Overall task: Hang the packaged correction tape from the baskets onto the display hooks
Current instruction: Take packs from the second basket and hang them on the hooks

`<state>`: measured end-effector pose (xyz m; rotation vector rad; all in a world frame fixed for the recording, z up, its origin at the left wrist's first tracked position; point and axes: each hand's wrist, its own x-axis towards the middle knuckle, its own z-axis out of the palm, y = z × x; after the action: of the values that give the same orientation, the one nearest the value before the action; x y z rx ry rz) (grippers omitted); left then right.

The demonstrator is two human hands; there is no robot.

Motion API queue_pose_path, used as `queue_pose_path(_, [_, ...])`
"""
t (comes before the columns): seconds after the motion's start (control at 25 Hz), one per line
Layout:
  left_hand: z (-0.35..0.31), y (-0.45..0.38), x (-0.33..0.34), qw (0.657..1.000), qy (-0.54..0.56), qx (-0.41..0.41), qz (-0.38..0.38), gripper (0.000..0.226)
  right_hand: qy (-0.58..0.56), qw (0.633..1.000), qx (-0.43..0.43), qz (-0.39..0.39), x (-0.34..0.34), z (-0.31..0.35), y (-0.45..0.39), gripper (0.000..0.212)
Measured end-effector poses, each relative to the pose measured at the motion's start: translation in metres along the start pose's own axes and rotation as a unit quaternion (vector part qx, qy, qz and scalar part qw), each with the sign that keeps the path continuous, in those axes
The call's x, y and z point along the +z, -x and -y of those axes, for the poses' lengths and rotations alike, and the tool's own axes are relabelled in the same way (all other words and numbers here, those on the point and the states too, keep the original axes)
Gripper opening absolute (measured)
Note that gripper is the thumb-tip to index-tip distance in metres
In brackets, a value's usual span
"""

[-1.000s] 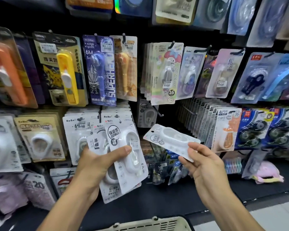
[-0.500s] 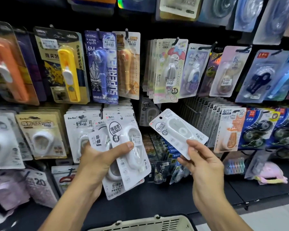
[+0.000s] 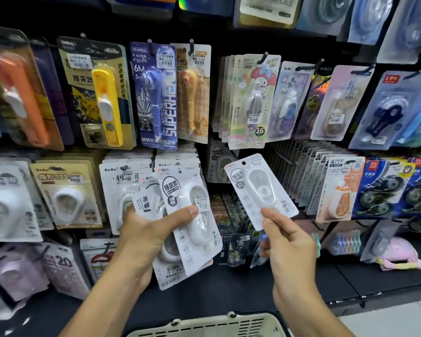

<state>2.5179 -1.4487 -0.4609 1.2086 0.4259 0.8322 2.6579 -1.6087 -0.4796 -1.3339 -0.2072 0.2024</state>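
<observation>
A stack of packs (image 3: 190,222) is being gripped by the left hand (image 3: 146,237), while one white pack (image 3: 259,190) is being pinched by the right hand (image 3: 287,249) below the hook (image 3: 281,160). Its hole is probably being lined up with the tip next.

Packs held before the hook wall, basket below

The left hand (image 3: 151,232) holds a stack of packs (image 3: 187,222); right of it the right hand (image 3: 287,246) holds a single pack (image 3: 260,190). The basket (image 3: 212,324) sits beneath, nearest the viewer.

Bright overhead shop light, glare on blister packs (image 3: 396,113), blurred, warped edges.
</observation>
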Motion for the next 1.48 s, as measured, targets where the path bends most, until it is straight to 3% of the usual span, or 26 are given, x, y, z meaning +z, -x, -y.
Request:
queue_pose_path(0.12, [-0.002,0.001,0.002,1.000,0.012,0.001,-0.002,0.055,-0.005,1.000,0.005,-0.026,-0.003,-0.002,0.000,0.034])
queue_pose_path(0.2, [-0.002,0.000,0.002,1.000,0.013,0.003,-0.001,0.055,0.013,1.000,0.023,0.008,-0.002,-0.002,-0.002,0.030])
queue_pose_path(0.36, [0.000,0.001,0.002,1.000,-0.001,-0.029,0.010,0.055,0.088,0.965,0.129,0.210,0.007,-0.003,0.005,0.047])
queue_pose_path(0.44, [0.000,0.004,0.005,0.997,-0.011,-0.061,0.052,0.049,0.048,0.936,0.134,0.323,0.009,-0.001,0.008,0.052])
queue_pose_path(0.52, [0.000,0.006,0.006,0.992,-0.006,-0.088,0.095,0.060,0.019,0.918,0.117,0.380,0.009,0.003,0.011,0.048])
queue_pose_path(0.6, [-0.003,0.007,0.004,0.989,0.005,-0.098,0.108,0.076,-0.008,0.929,0.109,0.352,0.008,0.010,0.010,0.052])
queue_pose_path(0.68, [-0.004,0.007,0.003,0.991,0.010,-0.098,0.090,0.073,-0.030,0.953,0.089,0.289,0.005,0.017,0.001,0.055])
queue_pose_path(0.76, [-0.005,0.007,0.002,0.992,0.015,-0.100,0.068,0.061,0.000,0.973,0.051,0.225,0.000,0.023,-0.014,0.042])
queue_pose_path(0.88, [-0.005,0.007,0.001,0.993,0.029,-0.105,0.042,0.067,0.049,0.988,0.031,0.144,-0.004,0.021,-0.034,0.022])
queue_pose_path(1.0, [-0.005,0.008,0.004,0.993,0.043,-0.103,0.029,0.074,0.074,0.993,0.025,0.091,-0.003,0.015,-0.044,0.029])
queue_pose_path(1.12, [-0.003,0.007,0.008,0.993,0.050,-0.105,0.010,0.080,0.050,0.991,0.075,0.100,0.002,0.015,-0.039,0.059])
queue_pose_path(1.16, [-0.002,0.007,0.009,0.993,0.053,-0.106,0.000,0.082,0.061,0.988,0.072,0.119,0.004,0.014,-0.034,0.058])
queue_pose_path(1.24, [0.001,0.007,0.013,0.993,0.054,-0.104,-0.021,0.077,0.073,0.970,0.040,0.229,0.010,0.012,-0.012,0.054])
queue_pose_path(1.32, [0.004,0.009,0.017,0.993,0.050,-0.106,-0.031,0.073,0.112,0.927,0.007,0.358,0.019,0.006,0.018,0.057])
queue_pose_path(1.4, [0.005,0.011,0.019,0.991,0.050,-0.121,-0.022,0.067,0.159,0.914,-0.036,0.371,0.025,0.002,0.034,0.052])
queue_pose_path(1.48, [0.002,0.012,0.018,0.988,0.064,-0.139,0.012,0.059,0.077,0.938,-0.024,0.338,0.027,0.003,0.034,0.035])
